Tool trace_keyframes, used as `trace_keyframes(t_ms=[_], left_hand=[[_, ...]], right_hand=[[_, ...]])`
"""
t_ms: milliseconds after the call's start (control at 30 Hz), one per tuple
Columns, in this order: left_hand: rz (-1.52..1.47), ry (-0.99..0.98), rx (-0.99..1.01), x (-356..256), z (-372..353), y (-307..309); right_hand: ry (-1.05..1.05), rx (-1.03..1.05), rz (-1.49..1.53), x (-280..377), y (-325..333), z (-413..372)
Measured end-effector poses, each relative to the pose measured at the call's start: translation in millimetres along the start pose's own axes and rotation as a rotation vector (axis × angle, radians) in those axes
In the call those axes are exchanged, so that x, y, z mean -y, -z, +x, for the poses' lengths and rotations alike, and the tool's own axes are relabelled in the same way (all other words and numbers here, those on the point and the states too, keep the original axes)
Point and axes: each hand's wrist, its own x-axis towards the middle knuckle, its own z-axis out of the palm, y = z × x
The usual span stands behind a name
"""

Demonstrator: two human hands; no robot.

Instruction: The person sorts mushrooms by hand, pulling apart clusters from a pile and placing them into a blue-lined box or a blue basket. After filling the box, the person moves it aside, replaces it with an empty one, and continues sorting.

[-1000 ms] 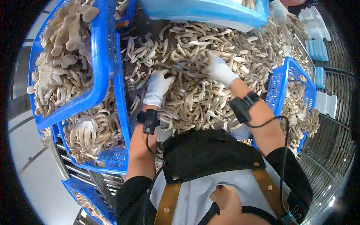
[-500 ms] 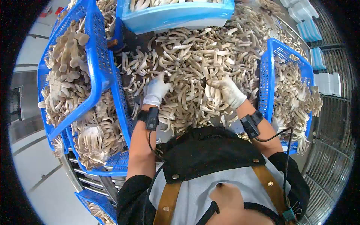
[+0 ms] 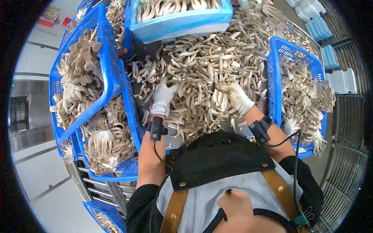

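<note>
A heap of loose, pale brown mushrooms (image 3: 202, 66) covers the table between my two hands. My left hand (image 3: 164, 95), in a white glove, is at the heap's left side. Its fingers and thumb are apart, with no mushroom visible between them. My right hand (image 3: 235, 96), in a stained white glove, is on the right side of the heap. Its fingers are curled around a few mushrooms (image 3: 220, 99), whose pale stems point down towards me. The fingertips of both hands are partly hidden among the pieces.
At the back stands a white box (image 3: 180, 23) wrapped in blue film, with mushrooms lined up inside. Blue baskets (image 3: 110, 83) of mushroom clusters are stacked at left; another blue basket (image 3: 275, 81) stands at right. White foam boxes (image 3: 344, 81) lie beyond the table's right edge.
My left hand has shifted slightly, and its fingers look more spread. My right hand stays at nearly the same spot, with pale stems now showing below its fingers. The view has turned a little.
</note>
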Motion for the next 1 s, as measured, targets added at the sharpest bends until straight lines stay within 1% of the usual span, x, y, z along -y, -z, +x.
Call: trace_keyframes(t_ms=[33, 67, 133, 200, 233, 267, 333, 367, 400, 467, 600, 633, 700, 767, 833, 867, 900, 933, 967, 1000], left_hand=[[0.229, 0.106, 0.038, -6.4, -2.8, -6.2], [0.304, 0.122, 0.164, -11.8, -6.3, -10.1], [0.416, 0.101, 0.194, 1.7, 6.9, -33.7], [0.233, 0.090, 0.118, 15.7, 14.4, -39.7], [0.140, 0.083, 0.080, 19.3, 17.9, -38.4], [-0.108, 0.088, 0.082, 25.1, 19.2, -33.5], [-0.535, 0.280, 0.131, -20.7, -2.3, -2.2], [-0.873, 0.226, 0.205, 16.3, 9.0, -14.3], [-0.963, 0.209, 0.256, -13.4, -3.5, 1.0], [-1.137, 0.226, 0.248, -31.2, -12.8, 6.5], [-1.165, 0.152, 0.244, -60.8, -33.4, 11.9], [-1.184, 0.144, 0.255, -65.8, -37.0, 11.7], [-1.176, 0.138, 0.309, -75.0, -44.4, 17.1], [-1.232, 0.137, 0.340, -79.7, -49.2, 13.9], [-1.284, 0.136, 0.388, -86.4, -53.7, 11.9], [-1.247, 0.131, 0.376, -90.0, -56.6, 9.6], [-1.209, 0.126, 0.364, -94.0, -59.6, 6.2], [-1.170, 0.120, 0.352, -97.5, -60.7, 3.1], [-1.025, 0.071, 0.317, -90.0, -56.4, -6.3], [-0.990, 0.075, 0.272, -101.1, -61.9, -7.4]], right_hand=[[-0.008, -0.028, 0.017, 2.5, -3.2, -3.4], [-0.016, -0.057, 0.033, 5.0, -6.4, -6.9], [0.033, -0.209, 0.247, -3.2, -16.7, -7.5], [-0.021, -0.105, 0.247, -3.6, -13.0, -13.8], [-0.030, -0.089, 0.226, -2.2, -9.2, -14.4], [-0.039, -0.073, 0.205, -1.0, -5.1, -14.9], [-0.029, -0.121, 0.136, 3.8, -3.4, -18.7], [-0.058, -0.143, 0.244, 7.5, -3.2, -21.3], [-0.070, -0.149, 0.255, 6.8, -4.1, -22.3], [-0.089, -0.156, 0.274, 7.3, -7.4, -20.4], [0.066, -0.043, 0.175, 29.1, -28.4, -21.0], [0.074, -0.108, 0.233, 31.3, -34.7, -20.1], [0.197, -0.198, 0.347, 32.8, -45.4, -14.2], [0.217, -0.191, 0.375, 35.8, -42.9, -11.6], [0.129, -0.086, 0.318, 43.1, -34.3, -9.9], [0.085, -0.033, 0.290, 46.2, -31.5, -10.4], [0.080, -0.015, 0.489, 50.2, -39.2, -12.7], [0.133, 0.033, 0.355, 51.6, -46.0, -14.9], [0.137, 0.000, 0.367, 51.5, -59.4, -16.3], [0.140, -0.032, 0.380, 51.8, -68.7, -17.1]])
